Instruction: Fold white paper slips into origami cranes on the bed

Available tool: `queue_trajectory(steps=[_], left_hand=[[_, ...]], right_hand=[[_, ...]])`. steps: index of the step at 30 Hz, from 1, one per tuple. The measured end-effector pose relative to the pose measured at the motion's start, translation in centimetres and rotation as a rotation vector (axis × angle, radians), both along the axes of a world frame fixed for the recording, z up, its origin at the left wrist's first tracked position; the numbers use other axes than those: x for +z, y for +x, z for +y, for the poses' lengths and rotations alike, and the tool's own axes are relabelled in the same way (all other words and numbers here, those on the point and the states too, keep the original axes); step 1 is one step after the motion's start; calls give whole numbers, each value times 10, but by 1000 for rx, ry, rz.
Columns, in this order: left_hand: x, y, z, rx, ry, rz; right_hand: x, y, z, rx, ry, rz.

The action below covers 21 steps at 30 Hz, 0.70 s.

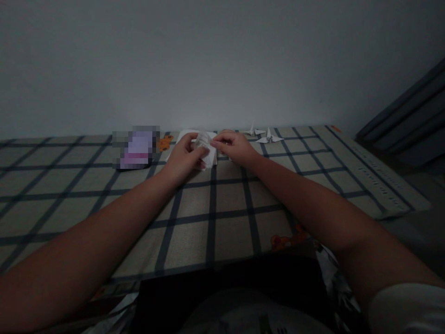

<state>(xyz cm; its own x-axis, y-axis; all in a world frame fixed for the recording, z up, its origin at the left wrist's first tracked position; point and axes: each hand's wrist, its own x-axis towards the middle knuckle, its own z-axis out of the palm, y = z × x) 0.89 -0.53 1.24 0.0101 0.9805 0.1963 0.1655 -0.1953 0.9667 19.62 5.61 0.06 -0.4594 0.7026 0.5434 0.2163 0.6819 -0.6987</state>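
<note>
Both my arms reach forward over a checked cloth (pixel 229 232). My left hand (pixel 184 155) and my right hand (pixel 234 144) meet at a small piece of white paper (pixel 206 147), each pinching it with closed fingers. The paper is partly folded and held just above a stack of white paper sheets (pixel 183 136) lying on the cloth. Two finished white paper cranes (pixel 269 137) stand on the cloth to the right of my right hand, near the wall.
A blurred purple and pink object (pixel 137 148) lies left of my left hand. A plain grey wall (pixel 222 60) rises behind the cloth. The cloth's right edge (pixel 389 185) drops off beside dark fabric at far right. The light is dim.
</note>
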Motion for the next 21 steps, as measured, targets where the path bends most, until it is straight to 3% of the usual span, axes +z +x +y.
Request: queue_trajectory(steps=[3,10,15,21], left_hand=[[-2,-7,6,106,108,109],[2,-8,4,86,338,318],[7,-6,-4,85,316,306],[2,-9,-2,80,245,264]], right_hand=[[1,1,0,-10,21,-4],[2,1,-2,-9,87,-71],[1,0,-4,11,78,-59],[1,0,-4,47,31,-20]])
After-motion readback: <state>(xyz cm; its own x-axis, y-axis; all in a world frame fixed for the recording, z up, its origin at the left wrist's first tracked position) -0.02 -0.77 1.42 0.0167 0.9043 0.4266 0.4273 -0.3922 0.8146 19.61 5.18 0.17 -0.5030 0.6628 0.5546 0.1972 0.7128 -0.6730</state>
